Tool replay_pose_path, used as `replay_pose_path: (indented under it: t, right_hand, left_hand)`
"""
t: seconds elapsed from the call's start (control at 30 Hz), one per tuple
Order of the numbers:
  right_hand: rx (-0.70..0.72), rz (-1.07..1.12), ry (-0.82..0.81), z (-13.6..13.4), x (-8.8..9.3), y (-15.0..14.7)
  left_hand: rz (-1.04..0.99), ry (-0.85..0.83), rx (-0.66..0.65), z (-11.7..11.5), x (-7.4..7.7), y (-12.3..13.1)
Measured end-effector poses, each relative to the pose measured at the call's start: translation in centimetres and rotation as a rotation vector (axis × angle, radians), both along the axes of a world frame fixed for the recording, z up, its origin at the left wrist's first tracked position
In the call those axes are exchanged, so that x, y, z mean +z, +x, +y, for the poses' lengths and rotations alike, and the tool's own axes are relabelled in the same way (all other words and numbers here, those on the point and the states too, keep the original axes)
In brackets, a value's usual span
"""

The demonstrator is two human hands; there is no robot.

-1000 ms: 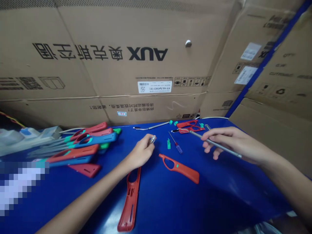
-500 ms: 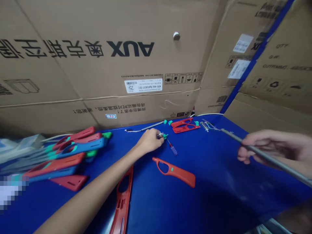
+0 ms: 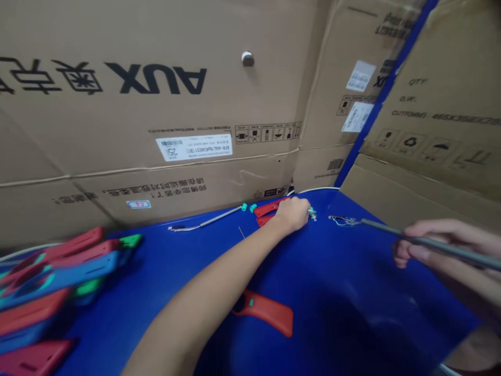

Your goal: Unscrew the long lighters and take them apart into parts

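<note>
My left hand (image 3: 294, 213) reaches to the back of the blue table, its fingers closed round a small green part (image 3: 312, 211), mostly hidden. It covers some of the red lighter casing halves (image 3: 269, 209). My right hand (image 3: 434, 243) grips a long grey metal tube (image 3: 381, 227), held tilted, with thin wires (image 3: 344, 220) at its far end. Under my left forearm a red-orange lighter casing (image 3: 270, 312) with a small green button lies partly hidden. A thin metal screwdriver shaft (image 3: 241, 232) shows beyond the forearm; its handle is out of sight.
Red and blue long-nosed lighters (image 3: 58, 277) are heaped at the left, blurred. Another grey tube (image 3: 221, 216) with a wire lies along the back, next to small green caps (image 3: 248, 208). Cardboard boxes (image 3: 176, 115) wall the table (image 3: 336, 292) at back and right.
My left hand has moved right, from beside the screwdriver to the red casing halves, taking the small green part along. My right hand still holds the tube. The view has swung right.
</note>
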State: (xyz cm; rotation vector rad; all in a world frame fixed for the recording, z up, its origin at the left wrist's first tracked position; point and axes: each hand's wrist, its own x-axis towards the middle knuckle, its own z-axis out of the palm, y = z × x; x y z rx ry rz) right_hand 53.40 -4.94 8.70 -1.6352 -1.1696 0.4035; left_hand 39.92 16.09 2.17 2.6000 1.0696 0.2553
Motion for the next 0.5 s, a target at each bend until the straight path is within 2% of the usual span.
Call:
replay_pose_path:
  t: [0.13,0.3,0.4,0.5]
  right_hand:
    - [0.033,0.081,0.011,-0.1,-0.5,1.5]
    - [0.118,0.029,-0.002,0.0,-1.2,2.8]
    - [0.114,0.000,-0.014,-0.1,-1.4,2.9]
    - [0.106,-0.032,-0.039,-0.3,-1.8,3.2]
  left_hand:
    - [0.042,0.008,-0.019,0.6,-0.3,1.9]
    - [0.049,0.005,-0.006,1.3,-0.4,2.0]
    - [0.011,0.010,-0.018,1.3,-0.2,0.6]
    - [-0.043,0.020,-0.014,1.0,0.0,-2.6]
